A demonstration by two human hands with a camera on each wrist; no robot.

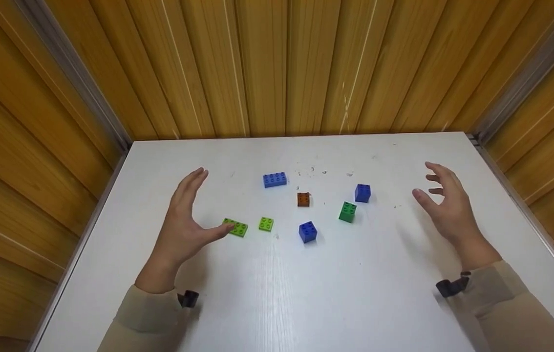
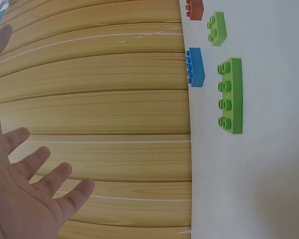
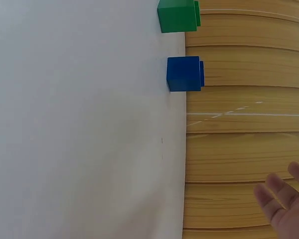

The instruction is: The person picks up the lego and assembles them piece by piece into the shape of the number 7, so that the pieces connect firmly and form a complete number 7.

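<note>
My left hand (image 1: 181,227) hovers over the left part of the table, fingers spread and holding nothing. Its thumb overlaps a flat lime brick (image 1: 237,228) in the head view. Beside that lies a smaller lime brick (image 1: 266,224). My right hand (image 1: 450,208) is held above the table at the right, fingers loosely bent, with nothing in it. Nearest to it stands a dark blue brick (image 1: 363,193), with a green brick (image 1: 348,212) just left of it. Another dark blue brick (image 1: 308,232), an orange-brown brick (image 1: 303,199) and a long lighter blue brick (image 1: 275,180) lie around the middle.
The white table (image 1: 277,303) carries all the bricks, stud sides up. Wood-patterned panels (image 1: 262,68) rise behind it and at both sides. Small dark marks dot the tabletop near the back. A dark device (image 1: 452,287) is strapped at the right wrist, another (image 1: 188,298) at the left.
</note>
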